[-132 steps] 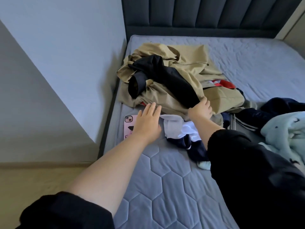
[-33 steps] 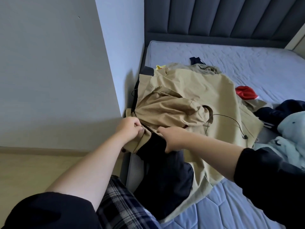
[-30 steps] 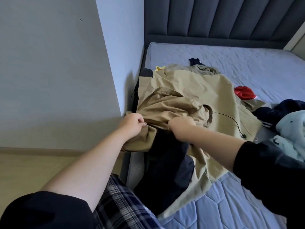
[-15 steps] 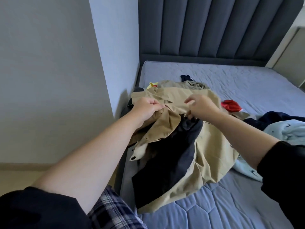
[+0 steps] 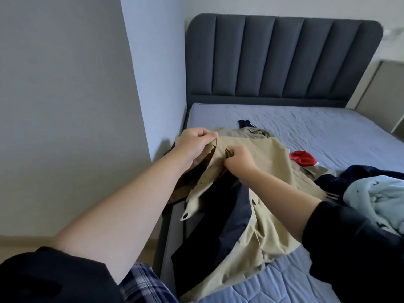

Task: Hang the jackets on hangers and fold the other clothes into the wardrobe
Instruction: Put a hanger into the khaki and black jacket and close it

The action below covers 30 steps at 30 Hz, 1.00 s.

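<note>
- Since the frame half a second earlier, both hands have lifted the tan jacket's upper edge a little higher and drawn closer together; the view has tilted up, showing more of the headboard.
- Left hand (image 5: 195, 143): fingers pinched shut on a flap at the top edge of the beige cotton jacket with a dark navy lining (image 5: 260, 162), holding it raised clear of the mattress.
- Right hand (image 5: 239, 159): clenched on a bunch of the same fabric just beside the left hand, slightly lower and nearer the wearer.
- Jacket position: it hangs from the two grips, its long axis running from the hands down toward the wearer, lining exposed; the lower part drapes over the near corner of the grey-blue quilted mattress (image 5: 328, 132).
- Governing relation, as a judgement: both grips sit at one end of the garment, apparently the collar or front placket, so the hands must spread apart along that edge to find the shoulders before a hanger can go in. No hanger is in view.
- Farther right, a small red garment (image 5: 302, 157), a dark navy garment (image 5: 358, 173) and a pale blue fleece item (image 5: 378, 197) lie on the mattress, unfolded.
</note>
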Tool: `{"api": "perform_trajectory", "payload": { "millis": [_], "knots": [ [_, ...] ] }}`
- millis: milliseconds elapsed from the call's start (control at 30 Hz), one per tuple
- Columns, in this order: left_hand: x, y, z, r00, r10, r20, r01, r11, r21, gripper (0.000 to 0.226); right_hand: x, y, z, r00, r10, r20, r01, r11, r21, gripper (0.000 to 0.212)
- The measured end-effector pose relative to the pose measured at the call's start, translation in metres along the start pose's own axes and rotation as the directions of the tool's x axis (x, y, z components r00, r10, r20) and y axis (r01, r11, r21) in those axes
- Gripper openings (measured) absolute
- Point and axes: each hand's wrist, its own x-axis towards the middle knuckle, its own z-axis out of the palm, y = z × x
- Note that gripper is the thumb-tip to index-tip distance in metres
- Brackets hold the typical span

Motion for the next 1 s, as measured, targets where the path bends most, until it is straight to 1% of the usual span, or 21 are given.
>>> {"api": "perform_trajectory", "payload": {
  "millis": [67,133,167,200,267,333,400,467,500,567,633,700,733,767,800,833,867,900,933,967,1000],
  "knots": [
    [0.003,0.022,-0.007,0.990,0.106,-0.091,-0.104,0.994,0.027,0.018,0.013,-0.021,-0.005,1.000,0.016,-0.027,-0.011,0.985,0.174,0.020],
    [0.006,0.046,-0.020,0.976,0.182,-0.118,-0.180,0.983,0.030,0.017,0.022,-0.049,-0.016,0.998,-0.018,-0.067,0.037,0.959,0.283,0.030],
    [0.006,0.056,-0.028,0.974,0.210,-0.088,-0.207,0.978,0.037,0.016,0.021,-0.067,-0.022,0.995,-0.042,-0.089,0.069,0.944,0.324,0.029],
    [0.004,0.066,-0.036,0.973,0.230,-0.020,-0.229,0.973,0.042,0.015,0.023,-0.084,-0.029,0.992,-0.065,-0.110,0.100,0.928,0.358,0.028],
    [-0.001,0.080,-0.052,0.960,0.233,0.156,-0.243,0.969,0.049,0.007,0.029,-0.116,-0.046,0.984,-0.106,-0.141,0.157,0.891,0.426,0.038],
    [-0.006,0.090,-0.065,0.940,0.229,0.254,-0.258,0.962,0.087,0.012,0.034,-0.147,-0.059,0.973,-0.164,-0.160,0.222,0.851,0.476,0.044],
    [-0.011,0.102,-0.073,0.936,0.254,0.243,-0.295,0.944,0.149,0.010,0.033,-0.176,-0.066,0.959,-0.230,-0.164,0.282,0.811,0.513,0.045],
    [-0.011,0.116,-0.080,0.948,0.288,0.132,-0.307,0.940,0.150,0.019,0.030,-0.201,-0.070,0.945,-0.301,-0.128,0.322,0.780,0.537,0.045],
    [-0.010,0.123,-0.085,0.952,0.289,0.097,-0.300,0.946,0.127,0.018,0.029,-0.211,-0.074,0.933,-0.348,-0.089,0.342,0.786,0.516,0.041],
    [-0.011,0.136,-0.096,0.957,0.266,0.112,-0.276,0.957,0.090,0.013,0.030,-0.221,-0.085,0.908,-0.419,-0.007,0.385,0.829,0.404,0.031],
    [-0.014,0.142,-0.105,0.970,0.210,0.122,-0.223,0.969,0.109,0.018,0.035,-0.216,-0.093,0.897,-0.441,0.020,0.432,0.887,0.163,0.025],
    [-0.017,0.140,-0.107,0.984,0.179,0.016,-0.178,0.965,0.193,0.033,0.038,-0.198,-0.090,0.899,-0.437,0.035,0.436,0.886,-0.157,0.013],
    [-0.018,0.138,-0.105,0.985,0.165,-0.045,-0.150,0.959,0.239,0.038,0.038,-0.187,-0.085,0.906,-0.420,0.054,0.418,0.865,-0.276,0.009],
    [-0.018,0.135,-0.102,0.984,0.153,-0.086,-0.123,0.950,0.286,0.041,0.038,-0.177,-0.079,0.918,-0.395,0.043,0.385,0.854,-0.350,0.013],
    [-0.018,0.131,-0.098,0.984,0.141,-0.110,-0.099,0.941,0.324,0.044,0.038,-0.169,-0.073,0.923,-0.385,-0.002,0.358,0.860,-0.363,0.017],
    [-0.019,0.126,-0.094,0.983,0.132,-0.127,-0.081,0.935,0.344,0.045,0.034,-0.165,-0.069,0.924,-0.375,-0.076,0.334,0.888,-0.317,0.016],
    [-0.019,0.122,-0.090,0.981,0.130,-0.141,-0.075,0.937,0.341,0.044,0.030,-0.164,-0.066,0.926,-0.344,-0.154,0.310,0.927,-0.209,0.017],
    [-0.020,0.119,-0.086,0.980,0.126,-0.155,-0.070,0.942,0.327,0.042,0.024,-0.167,-0.064,0.942,-0.273,-0.197,0.265,0.962,-0.065,0.022],
    [-0.020,0.117,-0.082,0.980,0.113,-0.162,-0.060,0.951,0.302,0.039,0.017,-0.171,-0.062,0.962,-0.195,-0.193,0.210,0.976,0.062,0.027],
    [-0.021,0.116,-0.078,0.981,0.098,-0.167,-0.048,0.959,0.278,0.036,0.009,-0.175,-0.061,0.980,-0.138,-0.147,0.156,0.980,0.119,0.032],
    [-0.022,0.115,-0.076,0.982,0.081,-0.168,-0.036,0.966,0.256,0.033,0.000,-0.179,-0.058,0.989,-0.114,-0.090,0.123,0.988,0.098,0.038]
  ]
}}
